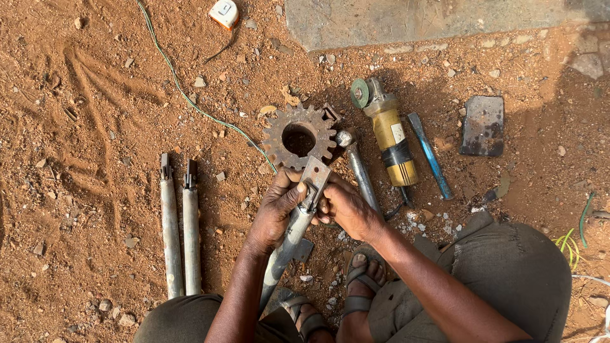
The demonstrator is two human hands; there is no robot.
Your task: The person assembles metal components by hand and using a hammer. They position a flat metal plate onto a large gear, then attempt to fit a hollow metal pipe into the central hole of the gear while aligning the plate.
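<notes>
Clearly both hands are busy with the grey metal pipe (289,244), which slants up from between the sandalled feet (337,302) toward the middle of the dirt ground (95,127). The left hand (274,209) is wrapped around the shaft just below its top, and the right hand (346,206) pinches with bent fingers at the flat metal bracket (314,178) fixed to the pipe's upper end, so neither hand is spread. That bracket nearly touches the rusty toothed sprocket (298,136) lying flat just beyond it. The pipe looks like stiff steel, probably heavy for its width, and its painted shaft may be smooth enough to turn in the palm; the shaft below the bracket seems the safest hold, since the bracket's corners look sharp. The sprocket would be heavy and rough, best taken by its rim between the teeth or through its centre hole. Two similar pipes (180,228) lie side by side toward the left edge of the ground. Right of the sprocket lie a hammer (357,166), a yellow angle grinder (387,130), a blue chisel (430,155) and a dark metal plate (483,125); a green wire (190,98) trails across the dirt.
</notes>
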